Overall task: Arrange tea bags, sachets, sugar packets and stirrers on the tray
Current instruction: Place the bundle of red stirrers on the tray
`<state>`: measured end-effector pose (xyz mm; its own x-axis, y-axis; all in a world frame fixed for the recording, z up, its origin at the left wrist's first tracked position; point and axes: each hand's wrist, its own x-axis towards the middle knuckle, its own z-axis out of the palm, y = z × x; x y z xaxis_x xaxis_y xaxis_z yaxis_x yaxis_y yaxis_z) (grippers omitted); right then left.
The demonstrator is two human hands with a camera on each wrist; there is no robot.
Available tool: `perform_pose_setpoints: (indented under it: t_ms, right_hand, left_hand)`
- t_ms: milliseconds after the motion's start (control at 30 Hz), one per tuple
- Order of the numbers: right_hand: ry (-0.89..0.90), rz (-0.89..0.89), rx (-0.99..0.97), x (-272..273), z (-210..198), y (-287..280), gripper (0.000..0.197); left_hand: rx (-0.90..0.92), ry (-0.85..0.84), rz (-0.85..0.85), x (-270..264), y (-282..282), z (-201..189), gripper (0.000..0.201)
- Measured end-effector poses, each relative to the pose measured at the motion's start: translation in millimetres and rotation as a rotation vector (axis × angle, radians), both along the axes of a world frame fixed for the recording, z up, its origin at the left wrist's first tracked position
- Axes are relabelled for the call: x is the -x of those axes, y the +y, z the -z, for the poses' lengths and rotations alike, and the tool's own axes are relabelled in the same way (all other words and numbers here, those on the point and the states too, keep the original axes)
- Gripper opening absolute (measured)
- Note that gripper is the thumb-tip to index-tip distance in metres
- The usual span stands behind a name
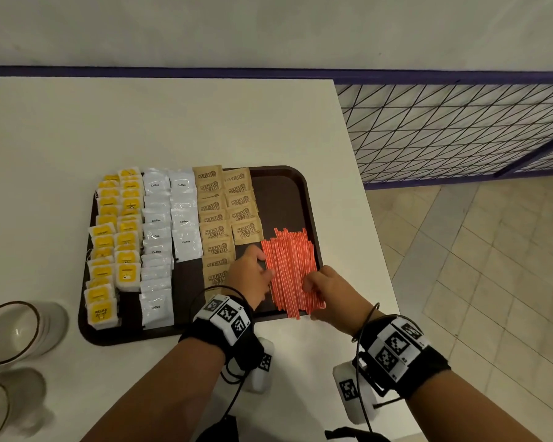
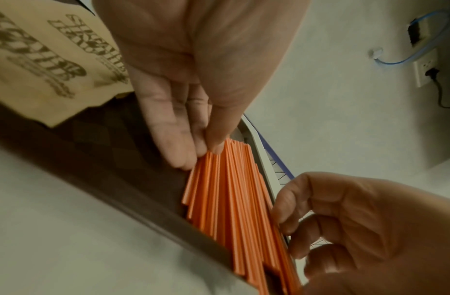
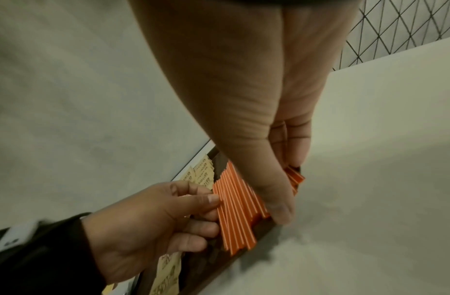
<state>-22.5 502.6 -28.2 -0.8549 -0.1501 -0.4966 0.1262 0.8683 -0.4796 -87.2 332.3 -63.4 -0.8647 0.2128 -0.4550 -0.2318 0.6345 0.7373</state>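
Note:
A dark brown tray (image 1: 281, 193) holds rows of yellow tea bags (image 1: 115, 237), white coffee sachets (image 1: 170, 224) and brown sugar packets (image 1: 217, 231). A flat pile of orange stirrers (image 1: 291, 266) lies at the tray's near right. My left hand (image 1: 253, 275) presses its fingertips against the pile's left edge (image 2: 208, 157). My right hand (image 1: 329, 288) rests on the pile's right side, with its thumb (image 3: 279, 213) down at the near tray rim and its fingers on the far side. Neither hand lifts the stirrers (image 3: 234, 209).
Two empty glasses (image 1: 20, 330) (image 1: 0, 403) stand on the white table (image 1: 141, 122) left of the tray. The table's right edge (image 1: 361, 199) runs close beside the tray. A wire mesh fence (image 1: 444, 129) and tiled floor lie beyond it.

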Motion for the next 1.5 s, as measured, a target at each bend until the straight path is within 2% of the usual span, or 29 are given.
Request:
perform_pose_setpoints:
  t_ms: [133, 300, 400, 533, 667, 767, 933, 1167, 1400, 1500]
  right_hand:
    - [0.085, 0.007, 0.052, 0, 6, 2, 0.025]
    - [0.149, -0.079, 0.1, 0, 15, -6, 0.032]
    - [0.213, -0.08, 0.118, 1, 20, -13, 0.025]
    - [0.205, -0.079, 0.149, 5, 21, -12, 0.022]
    - [0.339, 0.039, 0.16, 33, 13, -10, 0.007]
    - [0.366, 0.116, 0.122, 69, 14, -9, 0.034]
    - [0.208, -0.085, 0.008, 104, 23, -13, 0.051]
    - [0.216, -0.236, -0.001, 101, 31, -2, 0.039]
    - [0.257, -0.205, 0.026, 99, 38, 1, 0.047]
    - [0.248, -0.247, 0.049, 101, 36, 0, 0.042]
  left_hand:
    - [0.013, -0.018, -0.006, -1, -1, 4, 0.009]
    - [0.005, -0.012, 0.014, -1, -2, 5, 0.007]
    - [0.011, 0.028, 0.044, -1, -1, 5, 0.006]
    - [0.021, 0.055, 0.072, 0, -1, 3, 0.007]
    - [0.043, 0.065, 0.107, -2, -2, 0, 0.013]
    - [0.059, 0.106, 0.119, -3, -4, 2, 0.021]
    - [0.059, 0.154, 0.151, -10, -9, 1, 0.031]
    - [0.039, 0.154, 0.173, -15, -9, 1, 0.032]
    - [0.028, 0.193, 0.192, -15, -8, 0, 0.037]
    - [0.04, 0.19, 0.208, -16, -7, 1, 0.04]
